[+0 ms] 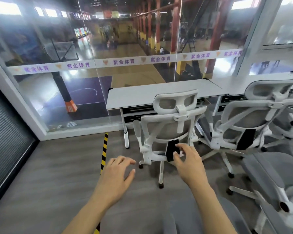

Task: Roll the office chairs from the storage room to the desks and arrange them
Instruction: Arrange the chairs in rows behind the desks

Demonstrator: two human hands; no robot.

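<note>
A white-framed office chair (169, 122) with grey mesh back and headrest stands at a white desk (142, 95), its back toward me. Beside it on the right is a second, matching chair (254, 119) at the adjoining desk. My left hand (118, 176) hovers low in front of the first chair, fingers loosely spread, holding nothing. My right hand (188, 161) floats just behind the chair's black lower-back tag (172, 150), fingers relaxed. Whether it touches the chair I cannot tell.
A third grey chair (269, 183) lies close at the lower right, its base and castors sticking out. Yellow-black floor tape (104, 151) runs toward the glass wall (74, 73) behind the desks. A dark shutter (5, 135) is at the left. Grey floor spreads out at the lower left.
</note>
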